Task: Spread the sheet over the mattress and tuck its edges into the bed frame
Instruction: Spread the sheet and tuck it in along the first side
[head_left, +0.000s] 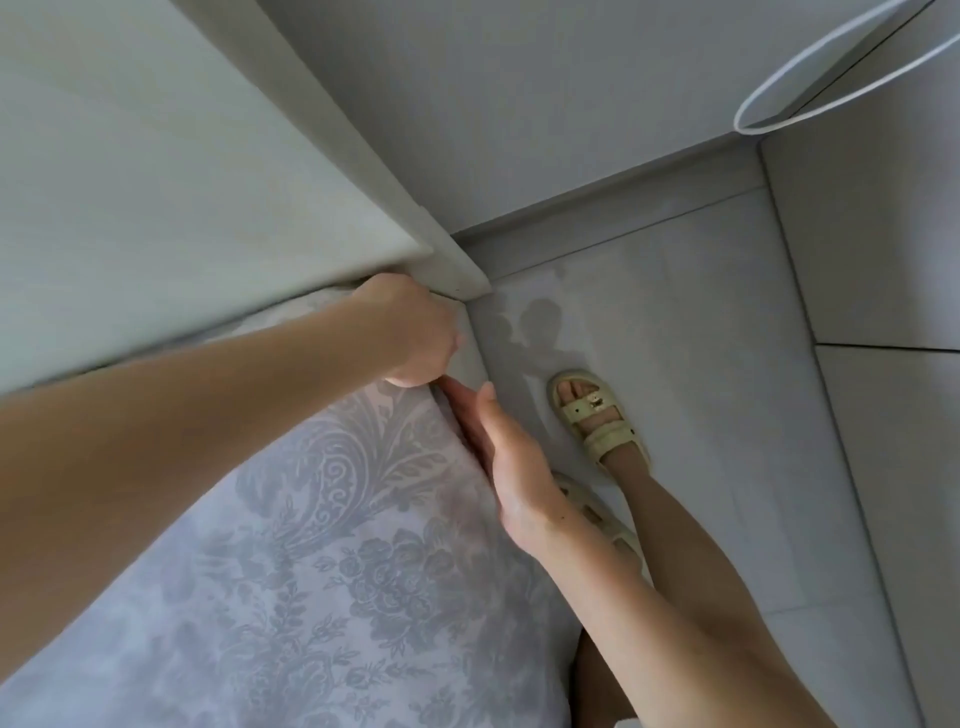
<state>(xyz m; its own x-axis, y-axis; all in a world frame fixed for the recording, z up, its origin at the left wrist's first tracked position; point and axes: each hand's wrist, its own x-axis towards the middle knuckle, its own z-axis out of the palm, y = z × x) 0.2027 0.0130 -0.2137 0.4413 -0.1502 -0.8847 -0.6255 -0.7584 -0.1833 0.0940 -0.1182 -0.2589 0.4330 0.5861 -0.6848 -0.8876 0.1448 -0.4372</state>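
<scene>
Head view, looking down at the corner of a bed. The left hand (415, 332) is curled into a closed grip at the far corner of the mattress, knuckles up, pressing into the sheet (322, 545) where it meets the headboard (156, 171); its fingertips are hidden, so whether cloth is pinched inside the fist cannot be told. Just near of it, the right hand (511, 462) lies flat and open along the right edge of the mattress, fingers straight and together, pointing toward the corner, the thumb raised apart. Its fingers (457, 395) slide down between the sheet's edge and the side of the bed, almost touching the left hand.

The sheet is pale lilac with a grey floral and paisley pattern. It covers the mattress top from the near left up to the corner, lying fairly smooth. The pale headboard rises at the far left, with a narrow frame post (457, 265) at its right end.

To the right is a light tiled floor (701, 364). The person's feet stand there in cream sandals (597, 421), close beside the bed. A white looped cord (810, 78) shows at the far right, against the grey wall (519, 104).
</scene>
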